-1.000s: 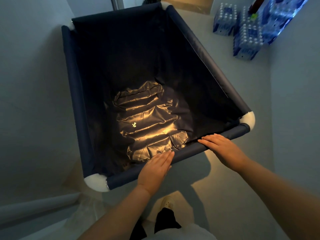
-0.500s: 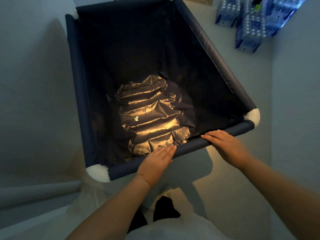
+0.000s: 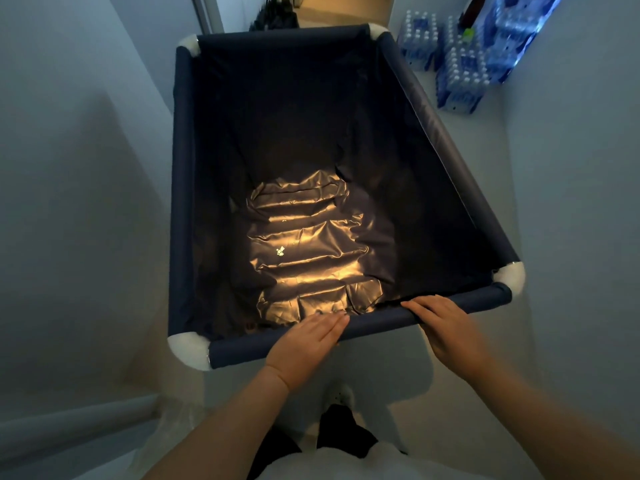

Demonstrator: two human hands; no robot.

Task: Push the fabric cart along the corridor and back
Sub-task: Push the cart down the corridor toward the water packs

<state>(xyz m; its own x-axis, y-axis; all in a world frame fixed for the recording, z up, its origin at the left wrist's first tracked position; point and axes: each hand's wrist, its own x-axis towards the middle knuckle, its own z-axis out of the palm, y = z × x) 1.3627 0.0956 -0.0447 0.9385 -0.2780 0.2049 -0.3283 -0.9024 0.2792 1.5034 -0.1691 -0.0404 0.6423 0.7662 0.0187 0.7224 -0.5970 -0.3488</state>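
Observation:
A dark blue fabric cart [image 3: 446, 140] with white corner joints fills the middle of the view, and I look down into it. Its wrinkled fabric floor [image 3: 308, 251] catches a warm patch of light and holds nothing. My left hand [image 3: 308, 341] lies palm down on the near padded rail [image 3: 374, 325], fingers straight and together. My right hand [image 3: 446, 327] rests flat on the same rail further right, fingers pointing left. Neither hand curls around the rail.
Pale walls close in on the left [image 3: 79, 202] and right [image 3: 575, 188]. Shrink-wrapped packs of water bottles [image 3: 464, 81] are stacked on the floor at the far right, beside the cart's right side. A doorway [image 3: 343, 8] opens beyond the cart's far end.
The cart has rolled forward and swung a little to the right, so its far rail and both far corners now show. Both hands stayed flat on the near rail.

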